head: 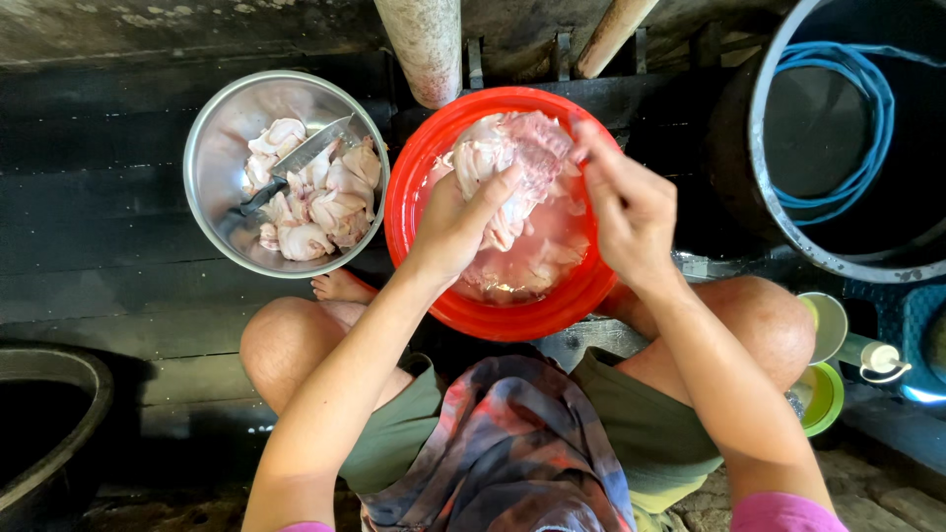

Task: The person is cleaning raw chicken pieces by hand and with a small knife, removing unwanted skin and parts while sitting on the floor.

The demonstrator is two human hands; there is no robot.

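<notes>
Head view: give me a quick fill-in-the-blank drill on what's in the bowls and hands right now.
1. Both hands, left and right, hold raw chicken over the ____ bowl.
2. The knife lies in the ____ bowl.
3. The blue hose is coiled inside the ____.

Missing: red; steel; barrel

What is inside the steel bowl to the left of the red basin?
The steel bowl holds pale raw meat pieces with a knife lying on them. Whatever lies beneath them is hidden.
</notes>
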